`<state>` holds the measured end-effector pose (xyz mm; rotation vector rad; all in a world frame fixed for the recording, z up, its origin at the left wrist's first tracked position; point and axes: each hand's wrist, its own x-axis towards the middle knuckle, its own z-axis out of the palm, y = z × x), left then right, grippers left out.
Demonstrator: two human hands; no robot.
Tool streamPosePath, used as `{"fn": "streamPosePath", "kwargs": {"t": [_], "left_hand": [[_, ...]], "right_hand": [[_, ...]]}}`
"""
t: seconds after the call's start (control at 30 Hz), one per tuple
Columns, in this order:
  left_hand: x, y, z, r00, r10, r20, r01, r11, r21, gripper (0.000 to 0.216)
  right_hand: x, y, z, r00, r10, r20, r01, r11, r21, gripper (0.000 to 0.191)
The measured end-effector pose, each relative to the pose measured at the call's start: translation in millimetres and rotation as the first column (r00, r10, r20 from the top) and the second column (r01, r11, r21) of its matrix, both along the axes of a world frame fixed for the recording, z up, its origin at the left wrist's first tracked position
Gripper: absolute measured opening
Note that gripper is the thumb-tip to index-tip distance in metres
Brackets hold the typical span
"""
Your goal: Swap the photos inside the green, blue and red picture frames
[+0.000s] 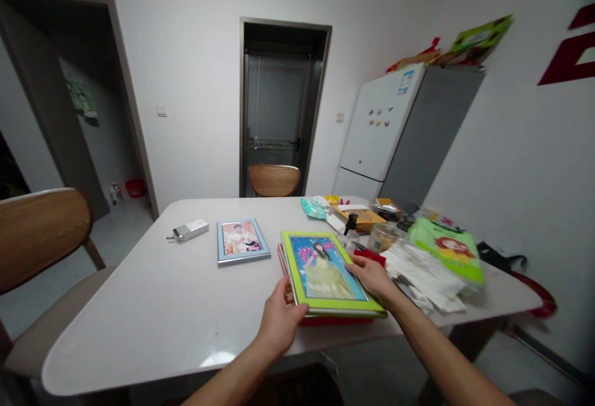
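Note:
A green picture frame (328, 269) with a photo of a person in a yellow-green dress lies tilted on a stack with red edges (334, 321). At its lower left corner my left hand (281, 316) grips it, thumb on top and fingers curled beneath. My right hand (372, 277) is closed on the frame's right edge, with its thumb over the front; its other fingers are mostly hidden. Left of the stack, a light blue picture frame (243, 242) lies flat on the white table (186, 307). Beyond it sits a small silver-and-white device (190, 230).
Crowding the table's right side are white tissues (421, 273), a green package (449, 245), a clear jar (385, 237), a spray bottle (351, 232) and a teal packet (313, 209). Wooden chairs stand left (46, 226) and behind (274, 180). A fridge (395, 127) is at back right.

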<state>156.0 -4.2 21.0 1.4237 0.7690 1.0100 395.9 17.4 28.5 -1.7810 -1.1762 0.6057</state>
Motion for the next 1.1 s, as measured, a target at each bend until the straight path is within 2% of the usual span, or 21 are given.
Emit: {"fn": "streamPosePath", "kwargs": {"t": [0.1,0.27,0.33,0.4,0.47,0.57,0.6,0.67,0.7,0.8,0.9,1.0,1.1], "left_hand": [[8,2,-13.2,0.970,0.066,-0.233,-0.048,0.995,0.083,0.045],[-1,8,-18.9,0.886,0.144,-0.441,-0.047,0.974,0.224,0.050],[-10,20,-21.6,0.814,0.210,-0.541,-0.033,0.947,0.319,0.052],[-21,41,-24.3,0.714,0.309,-0.629,-0.020,0.906,0.423,0.053],[-35,67,-25.7,0.622,0.390,-0.679,-0.016,0.873,0.487,0.054],[-56,103,-23.4,0.544,0.440,-0.714,-0.022,0.858,0.513,0.057],[-63,112,-21.6,0.522,0.447,-0.727,-0.012,0.856,0.518,0.056],[-73,121,-17.8,0.488,0.446,-0.751,0.021,0.854,0.520,0.051],[-77,121,-15.9,0.475,0.442,-0.761,0.039,0.853,0.520,0.047],[-91,104,-12.0,0.449,0.435,-0.781,0.085,0.849,0.521,0.040],[-110,65,-11.2,0.433,0.440,-0.787,0.103,0.843,0.528,0.045],[-127,18,-13.5,0.421,0.449,-0.788,0.115,0.836,0.537,0.047],[-131,-16,-19.9,0.471,0.390,-0.791,0.228,0.813,0.536,0.060]], "right_hand": [[8,6,-7.7,0.990,-0.005,0.138,0.012,0.999,-0.052,0.035],[4,13,-10.1,0.978,-0.048,0.204,0.061,0.997,-0.055,0.032],[-4,15,-5.6,0.965,-0.072,0.252,0.081,0.996,-0.025,0.033],[-24,13,0.6,0.936,-0.078,0.342,0.057,0.996,0.070,0.034],[-58,5,5.5,0.907,-0.018,0.422,-0.069,0.979,0.190,0.033],[-125,-14,4.3,0.874,0.270,0.404,-0.387,0.889,0.243,0.030],[-146,-20,1.0,0.856,0.340,0.390,-0.452,0.858,0.244,0.029],[-179,-26,-9.3,0.831,0.435,0.346,-0.526,0.816,0.239,0.031],[-190,-26,-15.8,0.831,0.445,0.333,-0.531,0.813,0.239,0.033],[-202,-19,-36.3,0.868,0.385,0.314,-0.465,0.851,0.244,0.040],[-196,-11,-52.3,0.906,0.295,0.304,-0.376,0.890,0.258,0.043],[-192,-11,-60.3,0.927,0.256,0.276,-0.325,0.913,0.246,0.048],[-194,-13,-63.4,0.935,0.263,0.236,-0.314,0.926,0.208,0.051]]}}
